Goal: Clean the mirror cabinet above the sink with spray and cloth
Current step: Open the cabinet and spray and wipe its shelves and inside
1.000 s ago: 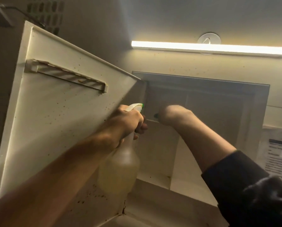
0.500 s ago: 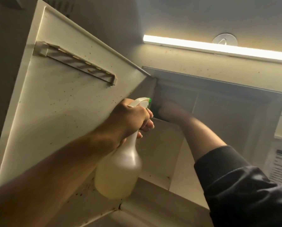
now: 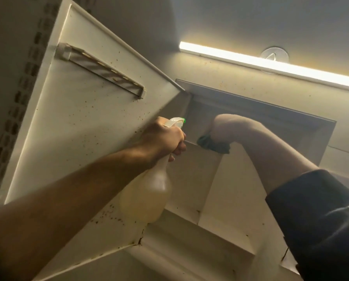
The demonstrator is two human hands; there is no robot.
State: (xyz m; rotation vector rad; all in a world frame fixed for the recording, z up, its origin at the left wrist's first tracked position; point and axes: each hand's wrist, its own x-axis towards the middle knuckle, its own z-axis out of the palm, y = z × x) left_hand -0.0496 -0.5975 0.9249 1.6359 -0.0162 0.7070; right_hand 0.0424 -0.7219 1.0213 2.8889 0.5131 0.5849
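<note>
Cabinet door (image 3: pixel 84 126) hangs open at left while my left hand (image 3: pixel 163 138) grips the spray bottle (image 3: pixel 147 195) and my right hand (image 3: pixel 220 128) clutches a dark cloth (image 3: pixel 212 145) on the shelf edge inside.

1. A bathroom or washroom, seen from below: a cream metal wall cabinet (image 3: pixel 220 189) hangs open, its shelves bare and its speckled cream door (image 3: pixel 78 122) swung wide
2. A slotted metal holder rail (image 3: pixel 100 72) is fixed inside the door
3. A long glowing strip light (image 3: pixel 271 64) runs along the wall above
4. A printed paper notice (image 3: pixel 289 258) hints at a shared or institutional room
</note>
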